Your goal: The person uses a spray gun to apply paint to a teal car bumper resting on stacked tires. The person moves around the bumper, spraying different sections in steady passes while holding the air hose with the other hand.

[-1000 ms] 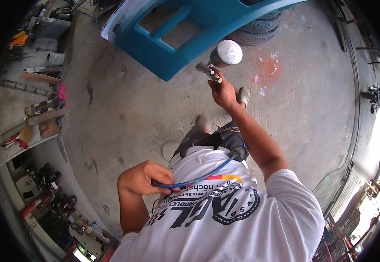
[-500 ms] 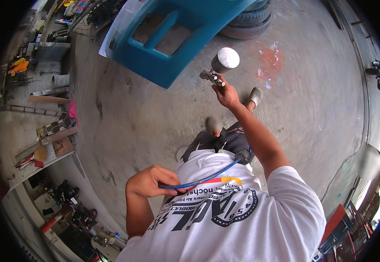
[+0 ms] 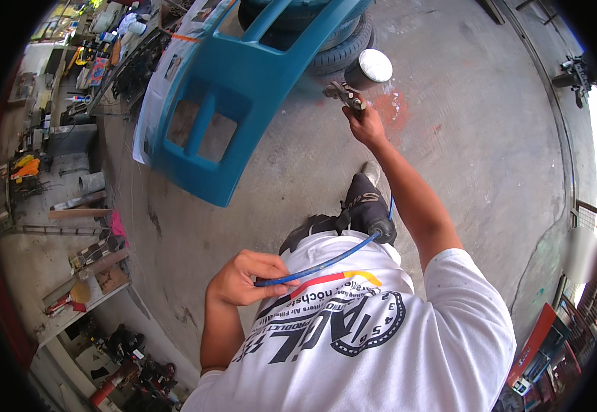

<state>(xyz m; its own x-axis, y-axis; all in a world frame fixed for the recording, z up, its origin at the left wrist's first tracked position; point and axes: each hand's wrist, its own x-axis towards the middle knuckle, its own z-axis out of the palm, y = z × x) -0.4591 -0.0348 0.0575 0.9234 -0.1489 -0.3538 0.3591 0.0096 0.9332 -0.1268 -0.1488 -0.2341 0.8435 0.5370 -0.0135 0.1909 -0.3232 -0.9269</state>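
Observation:
My right hand (image 3: 366,126), stretched out ahead, grips a metal spray gun (image 3: 345,96) with a round white-lidded paint cup (image 3: 374,67) on top. The gun's nozzle points left, toward a teal car bumper (image 3: 237,103) with rectangular openings. There is a gap between gun and bumper. At my waist, my left hand (image 3: 247,276) is closed around a blue air hose (image 3: 319,268). The hose runs right to a dark round fitting (image 3: 383,231) by my hip, and a thin blue length continues up past my right thigh.
Stacked tyres (image 3: 343,44) stand under and behind the bumper. Masking sheet (image 3: 153,110) lines the bumper's left side. A cluttered workbench (image 3: 72,319) and shelves run along the left. Reddish paint stains (image 3: 391,113) mark the concrete floor (image 3: 463,158). A red panel (image 3: 535,343) leans at lower right.
I have stepped closer to the bumper, so it shows lower and larger. My right hand has moved forward with the spray gun. My left hand keeps hold of the hose.

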